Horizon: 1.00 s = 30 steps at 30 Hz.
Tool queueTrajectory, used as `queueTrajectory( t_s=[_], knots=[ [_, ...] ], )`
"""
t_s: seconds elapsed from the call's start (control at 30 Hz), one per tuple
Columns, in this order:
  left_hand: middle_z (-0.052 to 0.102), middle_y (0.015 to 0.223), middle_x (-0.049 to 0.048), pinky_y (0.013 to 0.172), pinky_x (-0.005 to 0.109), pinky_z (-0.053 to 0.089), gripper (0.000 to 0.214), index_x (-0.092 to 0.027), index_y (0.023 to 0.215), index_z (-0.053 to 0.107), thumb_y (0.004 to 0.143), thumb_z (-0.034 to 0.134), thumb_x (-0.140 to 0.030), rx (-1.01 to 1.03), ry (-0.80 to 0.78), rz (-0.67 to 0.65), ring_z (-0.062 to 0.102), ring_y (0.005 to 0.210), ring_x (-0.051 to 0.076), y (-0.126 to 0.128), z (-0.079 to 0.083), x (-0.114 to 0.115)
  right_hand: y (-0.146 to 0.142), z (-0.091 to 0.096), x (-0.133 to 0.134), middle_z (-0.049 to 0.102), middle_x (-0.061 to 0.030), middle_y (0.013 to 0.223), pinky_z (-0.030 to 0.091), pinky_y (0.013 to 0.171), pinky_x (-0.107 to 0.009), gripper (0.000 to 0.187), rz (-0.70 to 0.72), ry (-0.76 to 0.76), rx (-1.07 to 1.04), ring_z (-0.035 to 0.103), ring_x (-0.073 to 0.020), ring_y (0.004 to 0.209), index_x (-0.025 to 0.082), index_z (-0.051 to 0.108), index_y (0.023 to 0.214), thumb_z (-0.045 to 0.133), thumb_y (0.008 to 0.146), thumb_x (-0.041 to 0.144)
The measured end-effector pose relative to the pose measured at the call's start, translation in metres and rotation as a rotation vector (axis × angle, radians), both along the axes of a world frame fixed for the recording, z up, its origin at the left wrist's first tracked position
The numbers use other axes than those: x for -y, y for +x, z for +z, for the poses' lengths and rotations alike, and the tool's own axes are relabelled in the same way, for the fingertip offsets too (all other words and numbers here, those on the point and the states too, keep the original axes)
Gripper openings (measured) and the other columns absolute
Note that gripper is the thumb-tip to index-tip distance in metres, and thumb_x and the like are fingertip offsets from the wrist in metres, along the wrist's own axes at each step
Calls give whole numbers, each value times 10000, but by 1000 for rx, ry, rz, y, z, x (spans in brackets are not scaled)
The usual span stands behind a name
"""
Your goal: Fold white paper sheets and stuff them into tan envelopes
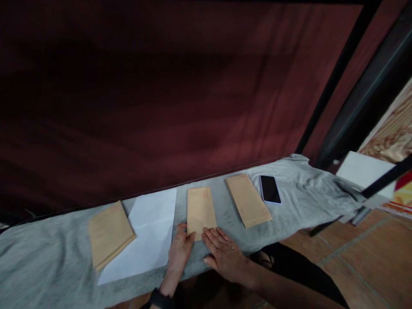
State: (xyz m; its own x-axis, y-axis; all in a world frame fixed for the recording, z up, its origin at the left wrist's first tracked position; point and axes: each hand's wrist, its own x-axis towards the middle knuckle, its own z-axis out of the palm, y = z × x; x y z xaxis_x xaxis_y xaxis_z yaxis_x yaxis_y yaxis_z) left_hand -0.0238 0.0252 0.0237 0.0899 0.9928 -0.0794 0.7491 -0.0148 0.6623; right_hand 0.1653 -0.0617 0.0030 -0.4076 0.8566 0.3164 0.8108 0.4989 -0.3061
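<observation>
A brown paper envelope [201, 210] with small red print near its top right lies lengthwise in front of me. At its lower left edge, my left hand [180, 248] pinches it, thumb on top and the other fingers curled at the side. My right hand [225, 254] rests flat with fingers stretched over the lower right corner of the same envelope. White paper sheets [154, 236] with a crease lie left of my left hand. Further left, a stack of brown envelopes [111, 234] partly covers the sheets. More brown envelopes [247, 199] lie to the right.
A phone [270, 189] with a dark screen lies beyond the right-hand envelopes. A grey cloth [302, 197] covers the long narrow surface. Behind it hangs a dark red curtain-like backdrop [180, 107]. Black bars [337, 77] and a white box [363, 171] stand at the right.
</observation>
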Motion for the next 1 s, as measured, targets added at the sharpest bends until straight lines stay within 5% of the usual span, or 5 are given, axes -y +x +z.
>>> queueTrajectory(
  t_s=[0.2, 0.33, 0.47, 0.67, 1.0],
  knots=[
    [717, 860, 94, 738, 395, 518, 279, -190, 1153, 545, 908, 499, -315, -309, 274, 40, 702, 827, 285, -7, 2, 10, 5, 4, 1, 341, -115, 1598, 281, 1228, -425, 711, 1, -20, -17, 321, -240, 1473, 146, 269, 1569, 512, 992, 483],
    [623, 1293, 178, 1042, 485, 445, 380, -145, 1275, 550, 977, 389, -317, -307, 564, -183, 551, 1263, 302, 11, 3, -1, 4, -2, 0, 354, -115, 1591, 256, 1237, -424, 695, 16, -4, -54, 311, -234, 1477, 129, 286, 1561, 469, 1004, 502],
    [414, 1560, 148, 1181, 507, 315, 542, -139, 1475, 405, 1000, 371, -399, -284, 506, -451, 298, 1485, 288, 52, -4, -44, 2, -11, -4, 427, -132, 1547, 281, 1224, -421, 649, 12, -24, -46, 361, -252, 1452, 104, 377, 1521, 495, 992, 462],
    [399, 1559, 198, 1204, 518, 259, 599, -83, 1491, 399, 1003, 339, -424, -396, 405, -401, 320, 1476, 314, 98, -18, -107, 0, -12, -7, 345, -134, 1590, 299, 1212, -412, 700, 18, -16, -32, 375, -269, 1443, 106, 313, 1547, 523, 970, 441],
    [244, 1636, 114, 1234, 444, 160, 637, -119, 1565, 264, 1031, 144, -445, -567, 208, -479, 161, 1531, 227, 97, -2, -97, -3, -9, -8, 430, -161, 1540, 317, 1192, -421, 695, 2, 0, -39, 437, -286, 1403, 81, 412, 1495, 488, 980, 543]
  ],
)
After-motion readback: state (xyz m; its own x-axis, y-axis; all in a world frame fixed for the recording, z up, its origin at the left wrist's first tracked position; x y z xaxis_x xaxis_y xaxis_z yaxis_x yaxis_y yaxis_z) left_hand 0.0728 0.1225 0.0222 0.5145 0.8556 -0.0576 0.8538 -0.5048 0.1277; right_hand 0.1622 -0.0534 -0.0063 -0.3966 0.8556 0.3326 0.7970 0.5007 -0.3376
